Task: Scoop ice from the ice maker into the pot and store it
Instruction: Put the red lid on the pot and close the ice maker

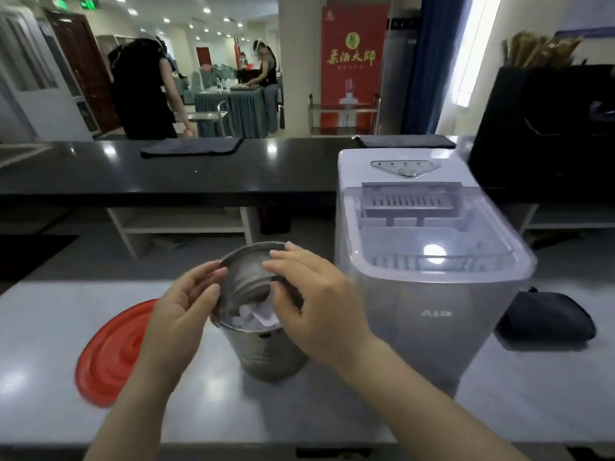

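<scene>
both hands hold a metal lid [248, 277] tilted over the pot [266, 351]

left hand [181, 314] and right hand [319, 307] grip its rim; white ice [254, 316] fills the steel pot.

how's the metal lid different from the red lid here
The metal lid is grey steel; the red lid is bright red, seemingly plastic. The metal lid is held tilted over the pot by the left hand and right hand; the red lid lies flat on the counter, untouched. The red lid looks clearly wider. Both are round.
</scene>
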Demonstrator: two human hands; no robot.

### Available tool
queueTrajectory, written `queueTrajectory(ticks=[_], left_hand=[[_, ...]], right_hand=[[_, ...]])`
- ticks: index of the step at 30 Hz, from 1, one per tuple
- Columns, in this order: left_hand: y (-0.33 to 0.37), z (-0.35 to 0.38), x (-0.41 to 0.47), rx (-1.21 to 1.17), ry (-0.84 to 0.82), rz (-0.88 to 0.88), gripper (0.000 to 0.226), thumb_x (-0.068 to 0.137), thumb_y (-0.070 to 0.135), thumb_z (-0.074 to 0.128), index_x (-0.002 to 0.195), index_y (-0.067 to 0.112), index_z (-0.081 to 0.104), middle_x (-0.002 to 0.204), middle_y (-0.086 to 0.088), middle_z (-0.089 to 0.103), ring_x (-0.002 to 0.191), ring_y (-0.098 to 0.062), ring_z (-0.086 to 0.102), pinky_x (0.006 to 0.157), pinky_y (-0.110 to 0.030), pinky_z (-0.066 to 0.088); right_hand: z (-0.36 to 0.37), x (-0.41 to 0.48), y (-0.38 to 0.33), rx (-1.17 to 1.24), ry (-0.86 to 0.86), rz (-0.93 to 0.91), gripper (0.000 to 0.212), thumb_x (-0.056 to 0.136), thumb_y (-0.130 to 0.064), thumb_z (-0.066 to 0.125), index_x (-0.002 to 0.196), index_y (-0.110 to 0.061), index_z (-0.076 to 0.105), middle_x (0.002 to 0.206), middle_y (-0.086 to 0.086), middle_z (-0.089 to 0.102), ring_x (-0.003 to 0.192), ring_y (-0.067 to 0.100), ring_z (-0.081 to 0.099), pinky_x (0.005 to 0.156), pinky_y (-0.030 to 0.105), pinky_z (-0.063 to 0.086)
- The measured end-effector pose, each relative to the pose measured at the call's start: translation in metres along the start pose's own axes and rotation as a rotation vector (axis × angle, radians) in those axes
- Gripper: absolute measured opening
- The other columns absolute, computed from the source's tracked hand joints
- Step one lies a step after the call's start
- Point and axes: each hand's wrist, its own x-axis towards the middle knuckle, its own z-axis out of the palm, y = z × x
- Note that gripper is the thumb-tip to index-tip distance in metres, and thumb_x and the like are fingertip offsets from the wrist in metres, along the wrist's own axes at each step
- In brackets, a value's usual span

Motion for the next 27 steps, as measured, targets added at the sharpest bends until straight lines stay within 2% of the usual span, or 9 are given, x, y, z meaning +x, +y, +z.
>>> queueTrajectory(ticks=[2, 6, 9, 11, 13, 16, 20, 23, 27], left_hand=[[-0.009, -0.028, 0.01, 0.048, 0.016, 0.0, 0.03, 0.095, 0.004, 0.048, 0.119, 0.018, 0.058, 0.107, 0.008, 0.067, 0.096, 0.006, 0.062, 0.082, -0.012, 0.05], [-0.033, -0.079, 0.03, 0.089, 0.032, -0.072, 0.028, 0.095, 0.01, 0.051, 0.118, 0.022, 0.061, 0.108, 0.007, 0.069, 0.102, -0.004, 0.062, 0.091, -0.028, 0.047], [-0.05, -0.105, 0.041, 0.088, 0.045, -0.125, 0.028, 0.095, 0.01, 0.05, 0.118, 0.02, 0.061, 0.111, 0.004, 0.068, 0.107, -0.013, 0.062, 0.094, -0.037, 0.048], [-0.063, -0.118, 0.045, 0.064, 0.077, -0.168, 0.028, 0.095, 0.007, 0.05, 0.118, 0.018, 0.061, 0.111, 0.004, 0.068, 0.106, -0.014, 0.062, 0.09, -0.034, 0.049], [-0.079, -0.13, 0.046, 0.057, 0.11, -0.207, 0.027, 0.094, 0.006, 0.05, 0.115, 0.02, 0.061, 0.109, 0.005, 0.068, 0.102, -0.012, 0.062, 0.082, -0.025, 0.048], [-0.101, -0.145, 0.048, 0.054, 0.139, -0.247, 0.025, 0.093, 0.002, 0.051, 0.107, 0.021, 0.062, 0.105, 0.003, 0.067, 0.099, -0.012, 0.062, 0.076, -0.015, 0.049], [-0.124, -0.165, 0.051, 0.108, 0.19, -0.305, 0.025, 0.092, -0.002, 0.051, 0.11, 0.013, 0.061, 0.102, 0.0, 0.066, 0.096, -0.012, 0.06, 0.073, -0.008, 0.047], [-0.141, -0.178, 0.05, 0.183, 0.202, -0.359, 0.029, 0.091, 0.001, 0.054, 0.119, 0.008, 0.059, 0.11, -0.005, 0.064, 0.101, -0.015, 0.058, 0.083, -0.02, 0.042], [-0.171, -0.198, 0.047, 0.383, 0.177, -0.411, 0.034, 0.091, 0.009, 0.057, 0.124, 0.014, 0.057, 0.122, -0.006, 0.06, 0.106, -0.018, 0.055, 0.09, -0.032, 0.041]], right_hand=[[0.035, 0.001, -0.018, 0.056, -0.053, 0.001, 0.029, 0.085, -0.016, 0.053, 0.107, -0.009, 0.071, 0.115, 0.006, 0.069, 0.116, 0.018, 0.058, 0.103, 0.022, 0.04], [0.094, -0.002, -0.048, 0.139, -0.181, 0.08, 0.032, 0.086, -0.021, 0.053, 0.113, -0.014, 0.068, 0.119, 0.003, 0.067, 0.117, 0.015, 0.057, 0.102, 0.021, 0.041], [0.128, -0.001, -0.062, 0.162, -0.298, 0.088, 0.036, 0.085, -0.024, 0.05, 0.115, -0.012, 0.066, 0.121, 0.004, 0.066, 0.116, 0.018, 0.057, 0.103, 0.016, 0.033], [0.148, -0.001, -0.066, 0.174, -0.417, 0.145, 0.039, 0.087, -0.023, 0.05, 0.122, -0.012, 0.062, 0.131, 0.006, 0.06, 0.123, 0.019, 0.052, 0.106, 0.017, 0.028], [0.169, -0.004, -0.066, 0.179, -0.547, 0.198, 0.044, 0.09, -0.02, 0.053, 0.134, -0.012, 0.053, 0.145, 0.008, 0.046, 0.136, 0.019, 0.038, 0.11, 0.016, 0.017], [0.198, -0.01, -0.062, 0.163, -0.658, 0.226, 0.053, 0.091, -0.017, 0.055, 0.142, -0.011, 0.042, 0.154, 0.01, 0.031, 0.144, 0.021, 0.023, 0.109, 0.011, -0.001], [0.234, -0.018, -0.051, 0.094, -0.822, 0.337, 0.064, 0.091, -0.027, 0.057, 0.148, -0.022, 0.03, 0.161, 0.006, 0.011, 0.148, 0.023, 0.005, 0.118, 0.028, 0.005], [0.248, -0.026, -0.04, 0.027, -0.915, 0.398, 0.074, 0.088, -0.035, 0.062, 0.151, -0.027, 0.023, 0.162, 0.005, -0.004, 0.148, 0.025, -0.009, 0.118, 0.035, 0.003], [0.26, -0.034, -0.031, -0.059, -0.983, 0.467, 0.097, 0.081, -0.046, 0.069, 0.151, -0.033, 0.003, 0.159, 0.007, -0.021, 0.144, 0.034, -0.021, 0.117, 0.044, -0.001]])
